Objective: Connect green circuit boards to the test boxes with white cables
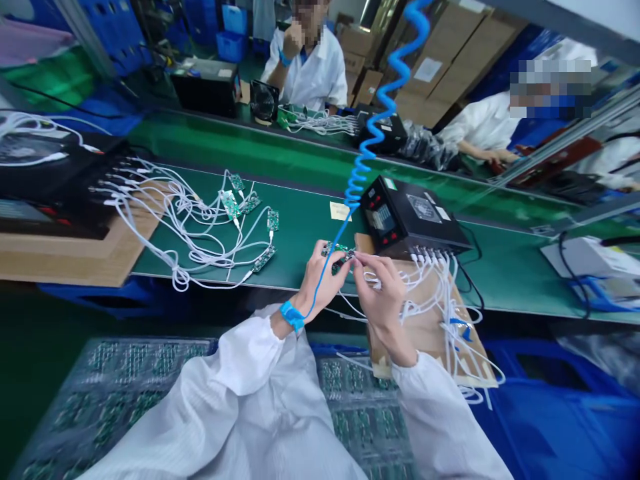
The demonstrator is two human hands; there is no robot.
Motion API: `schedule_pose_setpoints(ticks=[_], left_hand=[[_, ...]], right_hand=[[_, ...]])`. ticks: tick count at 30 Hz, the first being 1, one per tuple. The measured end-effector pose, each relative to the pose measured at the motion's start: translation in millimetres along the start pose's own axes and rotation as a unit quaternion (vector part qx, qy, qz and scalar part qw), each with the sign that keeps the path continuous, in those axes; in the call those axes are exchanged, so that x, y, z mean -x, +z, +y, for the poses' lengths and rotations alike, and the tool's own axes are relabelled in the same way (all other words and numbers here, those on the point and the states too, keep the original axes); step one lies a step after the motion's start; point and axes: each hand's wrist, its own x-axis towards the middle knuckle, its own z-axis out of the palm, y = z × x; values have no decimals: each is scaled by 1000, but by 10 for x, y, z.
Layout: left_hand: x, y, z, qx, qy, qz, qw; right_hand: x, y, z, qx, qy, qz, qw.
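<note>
Circuit board (342,248) pinched by left hand (321,277) and right hand (383,293), trays (120,383) of boards (165,360) below

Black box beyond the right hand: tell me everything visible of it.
The black box has a hard-looking case, with a fan grille and pale labels on top. One end carries a small screen and red buttons; any screen text is unreadable. White cables plug into a row along the near side. It sits slantwise over the green table, cardboard at its near edge; its underside is hidden.
</note>
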Motion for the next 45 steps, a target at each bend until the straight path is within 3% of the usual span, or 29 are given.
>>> schedule_pose_setpoints(ticks=[11,34,40,45], left_hand=[[18,30,2,-7,-6,-13,1000],[65,117,42,-33,-17,5,999],[41,105,-11,-36,-53,-13,998],[-12,19,-238,-84,-74,-44,993]], right_hand=[[-23,-5,15,23,23,2,999],[-83,81,15,17,-7,-26,999],[-110,177,119,43,6,-68,997],[-190,230,222,30,-8,-159,987]])
